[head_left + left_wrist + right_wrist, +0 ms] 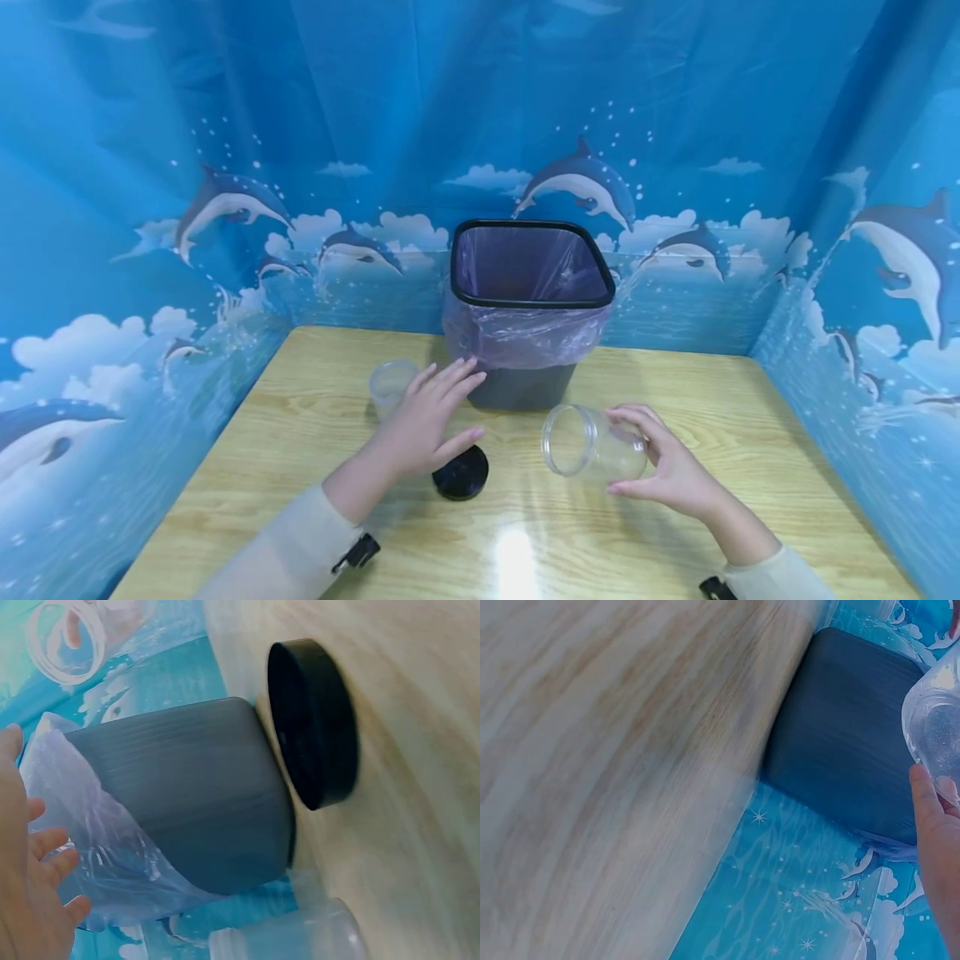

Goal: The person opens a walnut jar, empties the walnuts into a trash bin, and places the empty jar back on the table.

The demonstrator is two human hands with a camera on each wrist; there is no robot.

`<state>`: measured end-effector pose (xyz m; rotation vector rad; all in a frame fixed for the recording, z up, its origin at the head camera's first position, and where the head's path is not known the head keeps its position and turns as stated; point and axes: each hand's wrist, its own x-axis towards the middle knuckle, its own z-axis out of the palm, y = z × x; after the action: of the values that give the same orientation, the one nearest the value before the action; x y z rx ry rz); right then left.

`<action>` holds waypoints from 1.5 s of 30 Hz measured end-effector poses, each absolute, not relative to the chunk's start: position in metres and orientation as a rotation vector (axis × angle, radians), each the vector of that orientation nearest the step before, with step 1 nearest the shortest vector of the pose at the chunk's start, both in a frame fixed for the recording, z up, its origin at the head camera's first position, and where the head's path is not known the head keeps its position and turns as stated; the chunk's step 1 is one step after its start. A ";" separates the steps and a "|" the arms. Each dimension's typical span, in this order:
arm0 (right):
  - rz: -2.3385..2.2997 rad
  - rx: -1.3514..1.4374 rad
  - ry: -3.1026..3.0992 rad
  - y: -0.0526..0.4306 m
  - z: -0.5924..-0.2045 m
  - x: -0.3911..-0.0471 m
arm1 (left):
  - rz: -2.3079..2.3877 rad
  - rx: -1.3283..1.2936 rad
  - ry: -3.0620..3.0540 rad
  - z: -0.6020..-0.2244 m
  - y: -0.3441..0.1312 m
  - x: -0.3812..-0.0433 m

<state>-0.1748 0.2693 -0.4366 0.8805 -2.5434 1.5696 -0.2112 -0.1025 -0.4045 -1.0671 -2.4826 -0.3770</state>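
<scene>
My right hand (671,467) grips a clear plastic jar (600,446) by its base end, thumb and fingers on either side. The jar lies sideways above the table, its round mouth facing left. In the right wrist view only part of the jar (937,727) shows at the right edge. My left hand (423,429) hovers with fingers extended and holds nothing. Below it a round black lid (463,477) rests on the table, hollow side up in the left wrist view. Behind the left hand stands a translucent plastic cup (388,385), partly hidden by the fingers.
A grey trash bin (521,390) with a black rim and a purple plastic liner (525,337) stands at the back middle of the wooden table (300,417). Blue dolphin-print curtains (450,100) enclose the back and both sides.
</scene>
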 end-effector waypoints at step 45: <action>1.563 0.883 -2.558 0.264 -0.441 -0.173 | -0.340 -1.131 -2.872 -0.457 -0.127 -0.199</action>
<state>-0.1725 0.2636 -0.4411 0.8830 -2.5581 1.5628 -0.1994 -0.1269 -0.4572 -1.1307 -2.8724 -0.3398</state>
